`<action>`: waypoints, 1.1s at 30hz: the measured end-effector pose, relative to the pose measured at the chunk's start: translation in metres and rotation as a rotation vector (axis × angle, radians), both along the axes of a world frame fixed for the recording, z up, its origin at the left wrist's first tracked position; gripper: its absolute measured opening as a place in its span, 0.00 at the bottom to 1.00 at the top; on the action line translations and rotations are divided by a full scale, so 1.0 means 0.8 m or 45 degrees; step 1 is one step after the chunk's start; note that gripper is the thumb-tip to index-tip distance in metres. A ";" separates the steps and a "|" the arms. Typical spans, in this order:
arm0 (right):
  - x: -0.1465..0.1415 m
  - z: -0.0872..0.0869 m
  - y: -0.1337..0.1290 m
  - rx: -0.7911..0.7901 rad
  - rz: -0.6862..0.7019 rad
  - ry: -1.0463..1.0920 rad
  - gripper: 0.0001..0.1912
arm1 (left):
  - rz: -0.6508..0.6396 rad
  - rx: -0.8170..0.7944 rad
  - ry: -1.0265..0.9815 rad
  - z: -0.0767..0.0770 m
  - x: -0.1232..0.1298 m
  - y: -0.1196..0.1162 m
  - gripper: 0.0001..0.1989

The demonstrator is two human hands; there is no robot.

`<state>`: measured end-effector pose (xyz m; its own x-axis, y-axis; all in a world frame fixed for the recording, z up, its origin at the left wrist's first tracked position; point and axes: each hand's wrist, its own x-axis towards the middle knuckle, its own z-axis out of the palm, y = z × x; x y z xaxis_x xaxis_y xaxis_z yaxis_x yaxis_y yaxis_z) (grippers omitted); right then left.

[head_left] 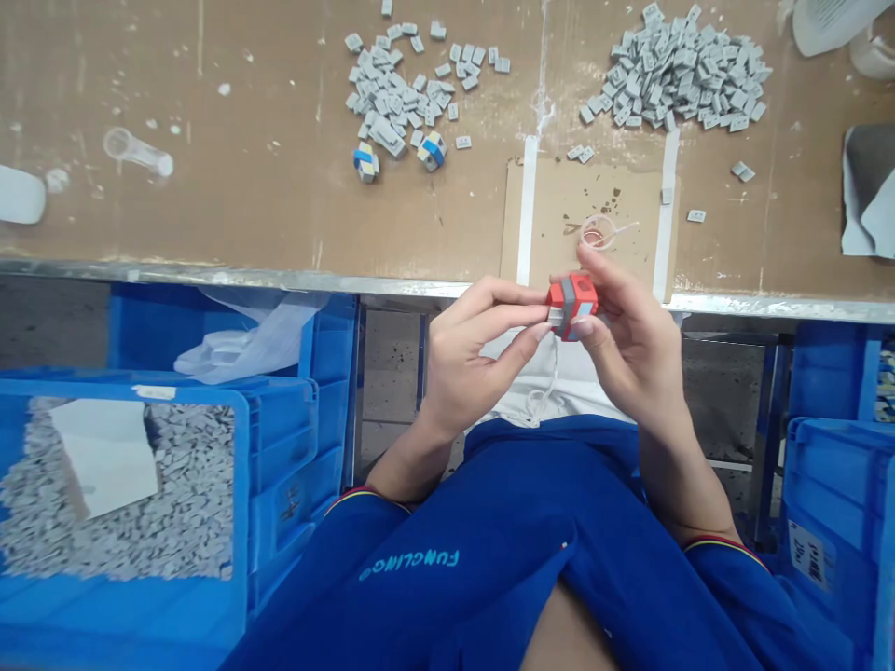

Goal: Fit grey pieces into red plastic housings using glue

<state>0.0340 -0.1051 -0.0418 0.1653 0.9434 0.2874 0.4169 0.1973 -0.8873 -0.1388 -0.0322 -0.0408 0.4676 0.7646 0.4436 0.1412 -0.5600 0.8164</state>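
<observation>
1. The left hand (468, 359) reaches in from the left, its fingers lying nearly straight and pressing their tips against the block's left side, with the thumb along its lower edge.
2. The right hand (629, 359) curls over from the right, pinching the red-and-grey block (571, 306) between thumb and fingers. Both hands hold it together.
3. The block sits between the hands, just in front of the metal table edge (280, 280) and overlapping it in view. It is squat, so no clear long axis shows. A grey band runs top to bottom, tilted slightly, and a grey end pokes out at lower left.
4. Just beyond the right fingertips, a thin translucent plastic loop (598, 233) lies on a cardboard sheet (587, 200), which is fixed between 2 white tape strips (527, 210).
5. Farther out on the table lie 2 heaps of small grey pieces (675, 70) (398, 93). Near the left heap sit 2 blue-banded bundles (398, 154) — the left one at (364, 161).
6. Below the hands, a white cord (543, 396) hangs over the lap, and a strip of floor (388, 373) separates the hands from the left blue crate (241, 466), which is full of grey pieces.
7. The blue garment (517, 522) carries pale lettering that reads about "FUNGLING". The label (811, 554) on the right blue crate (832, 466) is too blurred to read.
</observation>
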 end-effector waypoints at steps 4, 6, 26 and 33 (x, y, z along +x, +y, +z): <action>0.000 -0.001 0.000 -0.038 -0.061 0.014 0.23 | -0.037 -0.176 -0.066 -0.001 0.008 -0.002 0.05; -0.001 -0.001 0.001 -0.035 -0.078 0.012 0.22 | -0.042 -0.237 -0.082 -0.003 0.009 -0.002 0.05; -0.005 0.007 -0.002 0.050 -0.094 -0.112 0.16 | 0.009 -0.287 -0.082 -0.007 0.018 -0.015 0.04; 0.003 0.016 -0.001 -0.166 -0.064 0.114 0.21 | -0.096 -0.362 -0.032 0.006 0.005 -0.006 0.04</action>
